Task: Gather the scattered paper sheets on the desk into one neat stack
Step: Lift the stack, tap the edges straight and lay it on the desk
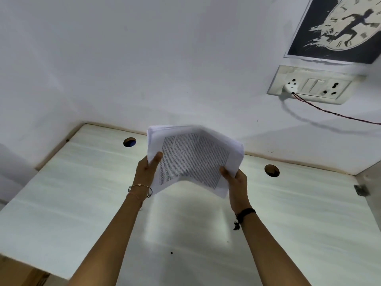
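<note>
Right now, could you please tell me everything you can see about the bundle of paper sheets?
The bundle of paper sheets is white, and its top sheet carries a block of dense dark print with plain margins. It is held in the air above the pale desk, bent along the middle. The left hand grips its left edge, thumb on top; the right hand grips its right edge likewise. The sheets are not flush at the far left corner, and the far edge is blurred.

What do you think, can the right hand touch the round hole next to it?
Probably yes: nothing lies between the right hand and the hole in the desk, though that hand grips the paper stack.
</note>
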A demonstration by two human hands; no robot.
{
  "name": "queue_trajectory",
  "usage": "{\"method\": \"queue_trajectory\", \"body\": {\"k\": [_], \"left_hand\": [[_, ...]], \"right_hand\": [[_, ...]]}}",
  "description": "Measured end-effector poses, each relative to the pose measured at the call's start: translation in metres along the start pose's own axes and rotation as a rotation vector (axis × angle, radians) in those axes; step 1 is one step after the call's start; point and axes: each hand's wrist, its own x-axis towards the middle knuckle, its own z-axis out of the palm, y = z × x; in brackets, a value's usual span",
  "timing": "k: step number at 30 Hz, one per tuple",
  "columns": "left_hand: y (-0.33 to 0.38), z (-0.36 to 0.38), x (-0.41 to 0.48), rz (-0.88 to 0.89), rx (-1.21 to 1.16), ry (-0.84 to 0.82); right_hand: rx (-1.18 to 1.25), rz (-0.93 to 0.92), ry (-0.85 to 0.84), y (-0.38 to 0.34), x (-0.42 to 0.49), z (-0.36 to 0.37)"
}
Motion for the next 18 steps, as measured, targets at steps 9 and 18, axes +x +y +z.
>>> {"method": "queue_trajectory", "body": {"k": [9,18], "left_hand": [[-0.056,0.000,-0.019,-0.204,0.028,0.002],[-0.065,-0.007,-0.012,-0.254,-0.134,0.055]], "right_hand": [[-0.295,0.263,-0.115,0.045,-0.006,-0.014],[-0.308,0.193,-0.064,0.035,0.001,-0.002]]}}
